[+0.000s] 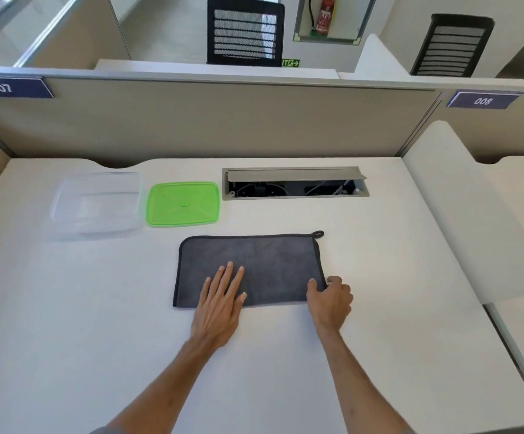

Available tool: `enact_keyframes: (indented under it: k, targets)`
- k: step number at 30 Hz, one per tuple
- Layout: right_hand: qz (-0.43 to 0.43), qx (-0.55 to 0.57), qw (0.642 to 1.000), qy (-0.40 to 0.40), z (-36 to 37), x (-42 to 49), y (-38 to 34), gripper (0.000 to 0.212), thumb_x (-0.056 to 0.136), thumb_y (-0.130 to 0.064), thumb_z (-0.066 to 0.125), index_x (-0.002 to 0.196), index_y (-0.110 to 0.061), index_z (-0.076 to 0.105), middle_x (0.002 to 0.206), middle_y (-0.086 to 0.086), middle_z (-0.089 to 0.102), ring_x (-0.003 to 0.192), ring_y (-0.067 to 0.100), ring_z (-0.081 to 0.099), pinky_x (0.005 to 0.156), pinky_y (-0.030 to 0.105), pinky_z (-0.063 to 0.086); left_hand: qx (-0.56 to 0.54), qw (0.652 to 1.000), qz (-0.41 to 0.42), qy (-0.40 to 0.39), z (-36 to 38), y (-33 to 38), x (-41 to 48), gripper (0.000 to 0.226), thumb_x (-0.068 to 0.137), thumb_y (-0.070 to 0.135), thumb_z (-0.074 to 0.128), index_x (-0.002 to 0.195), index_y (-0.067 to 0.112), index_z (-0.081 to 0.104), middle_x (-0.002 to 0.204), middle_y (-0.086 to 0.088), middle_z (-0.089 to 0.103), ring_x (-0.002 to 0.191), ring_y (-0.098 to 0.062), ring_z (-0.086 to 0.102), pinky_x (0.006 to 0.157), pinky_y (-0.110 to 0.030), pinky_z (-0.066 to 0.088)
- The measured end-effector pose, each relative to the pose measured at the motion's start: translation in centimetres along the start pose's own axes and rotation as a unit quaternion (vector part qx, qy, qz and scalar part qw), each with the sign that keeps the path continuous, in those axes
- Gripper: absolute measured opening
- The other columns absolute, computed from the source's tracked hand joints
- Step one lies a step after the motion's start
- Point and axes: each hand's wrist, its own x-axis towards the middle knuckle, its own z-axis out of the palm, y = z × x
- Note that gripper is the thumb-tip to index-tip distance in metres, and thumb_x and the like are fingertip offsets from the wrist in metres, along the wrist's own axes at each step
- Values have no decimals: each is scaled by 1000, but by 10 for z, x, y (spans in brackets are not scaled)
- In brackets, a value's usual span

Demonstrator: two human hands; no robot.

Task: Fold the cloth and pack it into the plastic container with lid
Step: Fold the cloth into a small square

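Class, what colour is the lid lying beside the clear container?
Bright green, translucent; the lid shows clearly in the head view.

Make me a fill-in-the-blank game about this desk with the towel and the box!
1. The left hand lies flat on the ____ cloth.
2. The lid next to the clear container is ____.
3. The right hand pinches the cloth's ____ edge.
4. The lid is ____ the container, lying on the desk.

Missing words: grey; green; right; off
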Motion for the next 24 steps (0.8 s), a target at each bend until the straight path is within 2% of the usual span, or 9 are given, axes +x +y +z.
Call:
enact_keyframes:
  k: [3,5,8,10,14,17,19,21,24]
  targets:
    - [110,72,990,-58,-6,11,-11,62,92,-45,80,134,-5,58,140,19,58,131,42,53,109,54,49,9,1000,-1,-9,5,3,-7,66,117,50,26,176,33,1,185,5,-7,172,-18,-4,140,-47,4]
    - [149,111,978,-90,-9,17,-14,67,88,-44,85,134,-4,60,144,20,52,127,41,54,105,51,52,11,1000,4,-8,6,3,-11,67,117,51,28,176,33,1,185,4,-7,172,-19,-5,140,-48,4]
    - [169,183,963,-105,-9,15,-17,63,85,-31,89,132,-3,58,144,18,50,108,34,51,92,42,49,8,1000,21,-2,7,-1,-19,68,117,52,31,176,33,3,185,2,-6,172,-21,-4,140,-50,6]
    - [165,234,954,-90,-8,12,-18,53,83,-18,88,125,-1,60,136,17,60,105,35,59,86,37,50,6,1000,29,-4,6,-3,-22,67,117,53,29,176,34,3,185,3,-6,172,-20,-4,140,-50,6]
    - [115,290,948,-60,-9,-3,-33,29,86,-5,78,111,-5,64,108,12,73,94,32,67,67,30,50,-30,999,32,-12,-2,-1,-20,64,118,52,27,176,34,8,185,6,1,172,-16,-1,140,-46,5]
    - [35,282,958,-33,-7,-22,-54,18,89,-9,72,103,-12,62,92,-4,69,87,28,67,71,32,48,-124,992,6,2,-14,4,-11,58,118,48,28,174,32,23,181,9,25,170,-12,15,139,-40,15]
    - [-24,264,964,-17,-5,-38,-70,15,91,-12,72,99,-17,60,89,-10,69,84,20,69,74,33,48,-227,973,-40,14,-28,9,-2,56,117,53,27,170,36,34,171,16,43,161,-7,32,131,-31,28]
    - [-81,235,969,-7,0,-53,-84,17,92,-13,73,96,-22,59,89,-11,70,79,11,68,74,33,48,-296,953,-70,5,-43,12,9,58,115,61,24,167,39,39,167,21,47,153,-2,40,122,-25,30]
    - [-167,169,971,1,13,-74,-96,23,90,-13,71,99,-27,55,95,-11,70,84,18,67,74,36,51,-367,927,-72,-4,-65,12,30,61,113,67,22,156,39,54,150,14,67,138,-9,62,118,-33,45]
